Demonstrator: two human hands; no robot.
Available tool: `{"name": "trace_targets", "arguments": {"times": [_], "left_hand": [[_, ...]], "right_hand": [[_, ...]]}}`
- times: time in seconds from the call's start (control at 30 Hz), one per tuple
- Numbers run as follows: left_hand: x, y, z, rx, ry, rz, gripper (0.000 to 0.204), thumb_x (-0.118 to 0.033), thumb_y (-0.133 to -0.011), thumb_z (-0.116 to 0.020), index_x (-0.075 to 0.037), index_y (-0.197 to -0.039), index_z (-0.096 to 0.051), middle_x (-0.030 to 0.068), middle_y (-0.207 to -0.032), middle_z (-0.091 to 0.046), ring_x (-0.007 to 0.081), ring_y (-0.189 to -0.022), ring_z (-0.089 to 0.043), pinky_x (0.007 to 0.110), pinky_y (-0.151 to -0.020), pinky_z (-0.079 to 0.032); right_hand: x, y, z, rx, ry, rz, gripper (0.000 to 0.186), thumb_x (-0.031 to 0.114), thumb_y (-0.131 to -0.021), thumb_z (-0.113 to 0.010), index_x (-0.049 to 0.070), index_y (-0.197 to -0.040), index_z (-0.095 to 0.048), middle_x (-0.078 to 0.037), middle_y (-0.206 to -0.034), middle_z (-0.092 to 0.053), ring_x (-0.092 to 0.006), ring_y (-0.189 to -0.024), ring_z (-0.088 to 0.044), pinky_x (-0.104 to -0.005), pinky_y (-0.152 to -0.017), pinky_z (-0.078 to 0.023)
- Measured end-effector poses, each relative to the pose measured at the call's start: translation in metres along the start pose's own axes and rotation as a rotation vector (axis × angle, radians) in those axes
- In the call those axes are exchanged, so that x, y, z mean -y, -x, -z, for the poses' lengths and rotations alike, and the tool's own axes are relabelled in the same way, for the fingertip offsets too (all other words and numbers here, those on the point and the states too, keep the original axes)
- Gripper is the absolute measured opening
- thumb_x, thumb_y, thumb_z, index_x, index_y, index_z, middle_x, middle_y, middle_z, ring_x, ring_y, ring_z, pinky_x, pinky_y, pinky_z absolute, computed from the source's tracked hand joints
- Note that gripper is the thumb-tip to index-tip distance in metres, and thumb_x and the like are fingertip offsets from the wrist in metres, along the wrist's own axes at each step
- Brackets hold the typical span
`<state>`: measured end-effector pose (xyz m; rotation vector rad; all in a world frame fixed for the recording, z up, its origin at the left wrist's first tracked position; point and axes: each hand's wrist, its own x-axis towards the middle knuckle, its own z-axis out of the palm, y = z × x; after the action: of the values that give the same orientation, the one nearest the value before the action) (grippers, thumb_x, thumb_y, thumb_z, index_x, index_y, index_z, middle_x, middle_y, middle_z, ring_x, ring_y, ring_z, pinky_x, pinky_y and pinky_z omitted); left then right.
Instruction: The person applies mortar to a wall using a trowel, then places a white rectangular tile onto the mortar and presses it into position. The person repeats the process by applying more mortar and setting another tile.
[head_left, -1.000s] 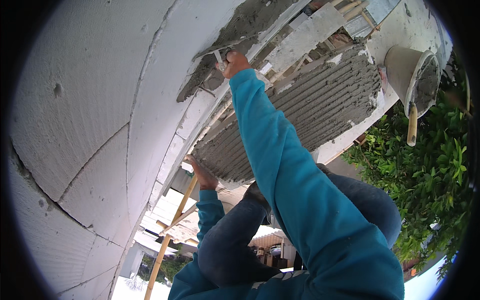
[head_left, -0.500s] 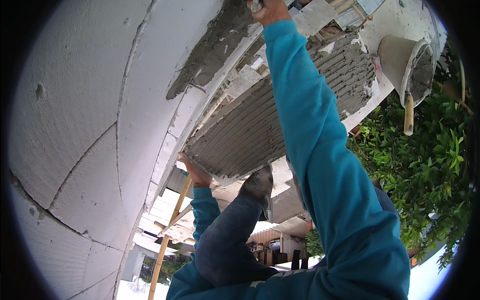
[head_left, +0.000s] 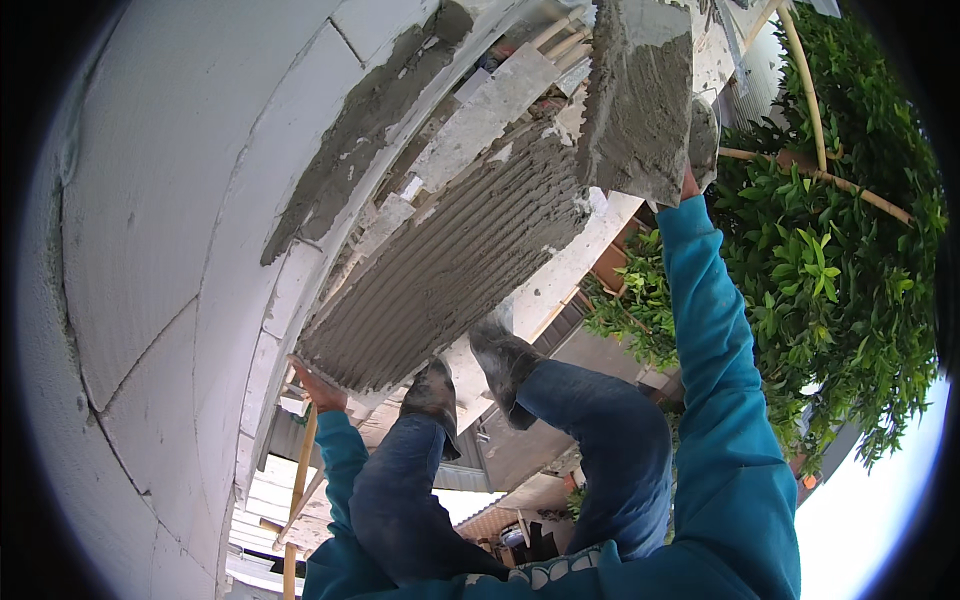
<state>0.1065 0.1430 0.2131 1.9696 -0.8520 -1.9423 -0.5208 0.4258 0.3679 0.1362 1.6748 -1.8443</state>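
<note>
My left hand (head_left: 320,389) grips the near left end of a long pale block (head_left: 375,396), its fingers partly hidden under the edge. Grey mortar (head_left: 440,270) with combed parallel ridges covers the block's upper face. My right hand (head_left: 690,184) is up at the far right, mostly hidden behind a wide notched trowel (head_left: 640,110) that it holds. Wet mortar coats the trowel's blade, and teeth show along its left edge. The blade hangs over the far right end of the block. Close behind it, a mortar bucket (head_left: 704,140) shows only in part.
A white block wall (head_left: 150,240) rises on the left, with a smeared mortar patch (head_left: 350,145). Pale block pieces (head_left: 485,115) lie between wall and block. My boots (head_left: 505,362) are beside the block's near edge. Leafy branches (head_left: 800,260) and bamboo poles (head_left: 803,90) stand right.
My right hand has moved from beside the wall to the right, and the notched trowel has come into view. My left hand keeps its hold on the block. The whole view has shifted.
</note>
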Motion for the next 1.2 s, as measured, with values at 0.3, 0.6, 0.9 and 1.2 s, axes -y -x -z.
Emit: {"name": "trace_targets", "arguments": {"times": [0.3, 0.6, 0.9, 1.2], "left_hand": [[-0.012, 0.014, -0.008, 0.143, 0.233, 0.058, 0.1, -0.074, -0.088, -0.051, -0.013, -0.158, -0.015, 0.0113, -0.162, -0.016, 0.0322, -0.147, -0.022, 0.05, -0.12, -0.021], [-0.006, 0.017, 0.003, 0.301, 0.412, 0.033, 0.076, -0.06, -0.098, -0.046, -0.008, -0.152, -0.033, 0.0119, -0.151, -0.041, 0.0305, -0.136, -0.041, 0.045, -0.113, -0.035], [0.004, 0.02, -0.002, 0.235, 0.286, -0.146, 0.078, -0.057, -0.099, -0.044, -0.01, -0.157, -0.02, 0.0098, -0.156, -0.034, 0.0294, -0.14, -0.037, 0.044, -0.115, -0.032], [0.008, 0.014, -0.014, 0.218, 0.247, -0.205, 0.083, -0.057, -0.099, -0.043, -0.01, -0.159, -0.012, 0.0095, -0.16, -0.026, 0.0281, -0.144, -0.03, 0.043, -0.117, -0.028]], "right_hand": [[0.043, 0.035, 0.15, -0.625, 1.323, 0.168, 0.035, 0.025, -0.088, -0.06, -0.003, -0.109, -0.055, -0.022, -0.1, -0.067, -0.0367, -0.09, -0.067, -0.0431, -0.08, -0.052], [-0.004, -0.008, 0.168, -0.762, 1.522, 0.214, 0.053, 0.046, -0.094, -0.057, -0.001, -0.117, -0.06, -0.028, -0.11, -0.066, -0.0465, -0.102, -0.063, -0.0498, -0.089, -0.048], [-0.067, 0.074, -0.003, -0.786, 1.028, 0.902, 0.037, 0.029, -0.101, -0.055, -0.001, -0.122, -0.054, -0.011, -0.109, -0.059, -0.0227, -0.097, -0.056, -0.0388, -0.089, -0.046], [-0.234, 0.124, 0.001, -0.609, -0.204, -0.213, 0.061, 0.046, -0.101, -0.052, 0.004, -0.144, -0.042, -0.012, -0.132, -0.057, -0.0269, -0.122, -0.053, -0.0409, -0.107, -0.04]]}}
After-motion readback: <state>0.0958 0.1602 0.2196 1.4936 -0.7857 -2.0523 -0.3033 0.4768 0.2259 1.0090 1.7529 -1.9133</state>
